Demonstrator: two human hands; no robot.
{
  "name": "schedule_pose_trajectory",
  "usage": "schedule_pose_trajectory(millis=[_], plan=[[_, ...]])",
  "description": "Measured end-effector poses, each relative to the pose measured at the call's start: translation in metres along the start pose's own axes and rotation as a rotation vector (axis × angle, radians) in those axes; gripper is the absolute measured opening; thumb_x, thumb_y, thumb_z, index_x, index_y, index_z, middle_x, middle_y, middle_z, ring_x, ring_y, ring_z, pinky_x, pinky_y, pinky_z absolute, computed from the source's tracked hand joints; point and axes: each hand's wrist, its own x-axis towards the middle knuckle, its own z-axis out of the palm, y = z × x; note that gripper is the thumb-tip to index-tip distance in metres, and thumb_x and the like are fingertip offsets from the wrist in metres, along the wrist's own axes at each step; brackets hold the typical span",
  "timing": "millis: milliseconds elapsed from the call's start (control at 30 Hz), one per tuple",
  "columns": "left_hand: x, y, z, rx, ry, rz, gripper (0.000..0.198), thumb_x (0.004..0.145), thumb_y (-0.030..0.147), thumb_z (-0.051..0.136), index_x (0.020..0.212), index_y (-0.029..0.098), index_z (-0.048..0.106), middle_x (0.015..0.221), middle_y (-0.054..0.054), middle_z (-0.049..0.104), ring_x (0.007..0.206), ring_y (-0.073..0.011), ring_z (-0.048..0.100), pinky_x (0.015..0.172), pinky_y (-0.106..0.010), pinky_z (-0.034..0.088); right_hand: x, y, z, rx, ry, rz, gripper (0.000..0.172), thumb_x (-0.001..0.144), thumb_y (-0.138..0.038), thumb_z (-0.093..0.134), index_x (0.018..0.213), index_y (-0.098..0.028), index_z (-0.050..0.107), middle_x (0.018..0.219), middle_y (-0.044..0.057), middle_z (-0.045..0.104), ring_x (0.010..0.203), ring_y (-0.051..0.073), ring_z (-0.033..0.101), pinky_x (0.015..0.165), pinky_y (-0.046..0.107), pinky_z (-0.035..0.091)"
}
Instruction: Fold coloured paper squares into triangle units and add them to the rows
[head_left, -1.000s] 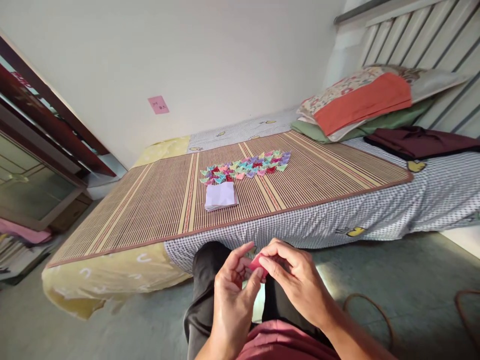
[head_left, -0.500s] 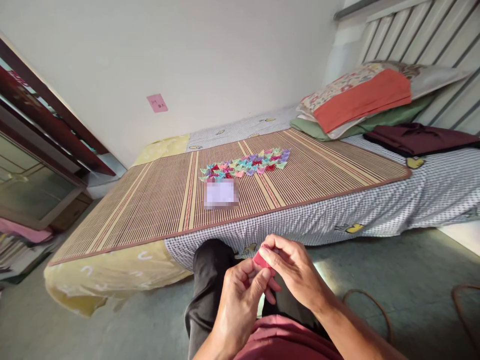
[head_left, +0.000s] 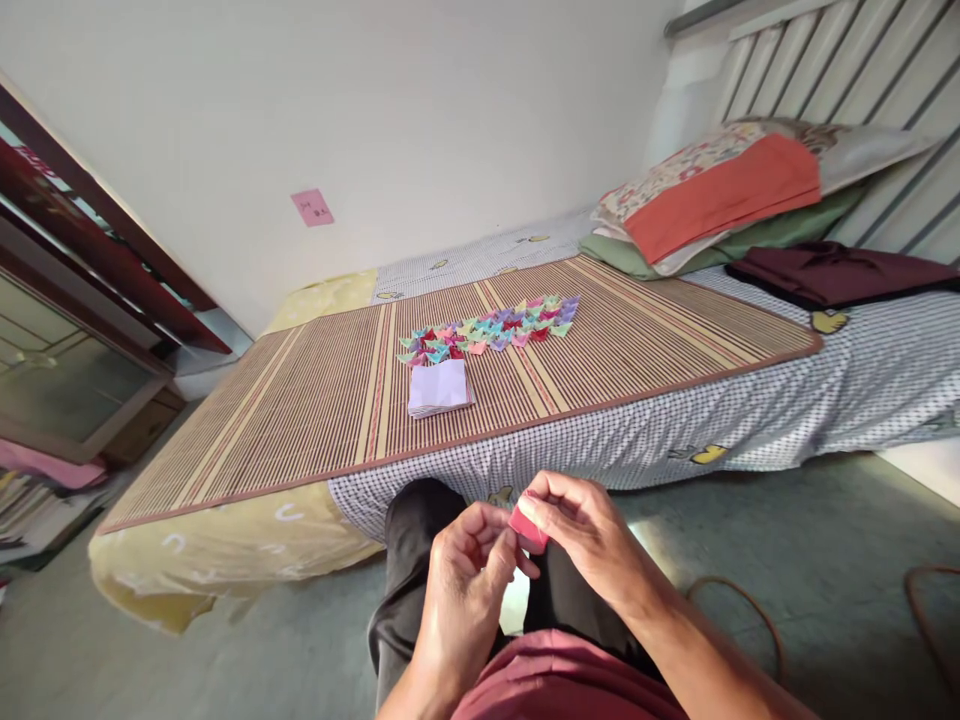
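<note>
A small folded piece of red paper [head_left: 529, 532] is pinched between the thumb and fingers of my right hand [head_left: 581, 530], above my lap. My left hand [head_left: 469, 575] is at the paper's left edge, thumb and fingertips close together on it. Beyond my hands, rows of small folded paper pieces [head_left: 491, 330] in several colours lie on the striped mat [head_left: 315, 400]. A stack of pale paper sheets [head_left: 439, 388] sits just in front of them.
The mat covers a bed with a checked sheet [head_left: 750, 420]. Pillows [head_left: 720, 200] and a folded dark red cloth [head_left: 840, 275] lie at the right. A cable [head_left: 750, 605] runs over the floor. A glass-fronted cabinet [head_left: 45, 370] stands at the left.
My left hand has shifted slightly left and its grip on the paper has loosened, so more of the red paper shows. My right hand has barely moved.
</note>
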Motion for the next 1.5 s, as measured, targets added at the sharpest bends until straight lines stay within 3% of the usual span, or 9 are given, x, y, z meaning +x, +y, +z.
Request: schedule_pose_trajectory(millis=[467, 667, 900, 1100, 1200, 1367, 1500], plan=[[0.004, -0.014, 0.001, -0.168, -0.015, -0.092, 0.035, 0.080, 0.045, 0.085, 0.080, 0.014, 0.070, 0.075, -0.005, 0.071, 0.058, -0.0132, 0.062, 0.057, -0.023, 0.039, -0.001, -0.001, 0.006, 0.007, 0.042, 0.010, 0.041, 0.095, -0.049, 0.068, 0.069, -0.020, 0.054, 0.059, -0.003, 0.053, 0.054, 0.012, 0.048, 0.051, 0.023, 0.040], [-0.004, -0.012, 0.003, 0.109, 0.062, 0.053, 0.038, 0.095, 0.053, 0.067, 0.082, 0.018, 0.069, 0.072, -0.003, 0.064, 0.065, -0.0160, 0.057, 0.062, -0.025, 0.043, -0.004, 0.000, 0.007, -0.070, 0.045, -0.008, 0.037, 0.097, -0.048, 0.067, 0.074, -0.019, 0.059, 0.062, -0.003, 0.055, 0.057, 0.012, 0.049, 0.054, 0.023, 0.041], [-0.008, -0.009, 0.002, 0.372, 0.074, 0.106, 0.046, 0.104, 0.051, 0.050, 0.074, 0.019, 0.066, 0.064, -0.003, 0.061, 0.061, -0.0166, 0.053, 0.060, -0.027, 0.040, -0.004, -0.002, 0.002, -0.067, -0.039, -0.016, 0.032, 0.099, -0.043, 0.067, 0.078, -0.019, 0.061, 0.064, -0.002, 0.062, 0.058, 0.013, 0.056, 0.057, 0.023, 0.045], [-0.009, -0.006, -0.003, 0.425, 0.081, 0.112, 0.027, 0.098, 0.036, 0.062, 0.078, 0.019, 0.068, 0.066, -0.001, 0.062, 0.062, -0.0165, 0.055, 0.060, -0.026, 0.039, -0.005, -0.004, -0.007, -0.142, -0.080, 0.005, 0.028, 0.096, -0.034, 0.068, 0.074, -0.018, 0.062, 0.065, -0.002, 0.061, 0.060, 0.012, 0.052, 0.056, 0.023, 0.039], [-0.008, -0.005, -0.005, 0.329, 0.022, 0.052, 0.031, 0.099, 0.041, 0.063, 0.077, 0.019, 0.070, 0.067, -0.002, 0.064, 0.065, -0.0172, 0.058, 0.065, -0.027, 0.043, -0.006, -0.006, -0.009, -0.109, -0.109, 0.037, 0.029, 0.096, -0.037, 0.068, 0.075, -0.018, 0.063, 0.067, 0.000, 0.065, 0.062, 0.013, 0.056, 0.059, 0.023, 0.042], [-0.004, -0.012, -0.002, -0.163, -0.096, -0.114, 0.033, 0.091, 0.042, 0.073, 0.071, 0.017, 0.064, 0.062, -0.003, 0.068, 0.052, -0.0129, 0.056, 0.056, -0.024, 0.034, -0.010, -0.008, -0.005, -0.126, -0.068, -0.003, 0.031, 0.096, -0.041, 0.067, 0.076, -0.019, 0.061, 0.062, -0.003, 0.058, 0.056, 0.012, 0.051, 0.052, 0.023, 0.038], [-0.003, -0.017, 0.005, -0.402, -0.076, -0.172, 0.032, 0.087, 0.039, 0.078, 0.070, 0.016, 0.064, 0.062, -0.005, 0.071, 0.048, -0.0097, 0.048, 0.053, -0.023, 0.032, -0.013, -0.010, 0.000, -0.202, -0.013, -0.057, 0.032, 0.099, -0.039, 0.062, 0.074, -0.020, 0.059, 0.058, -0.004, 0.055, 0.052, 0.011, 0.049, 0.049, 0.022, 0.036]])
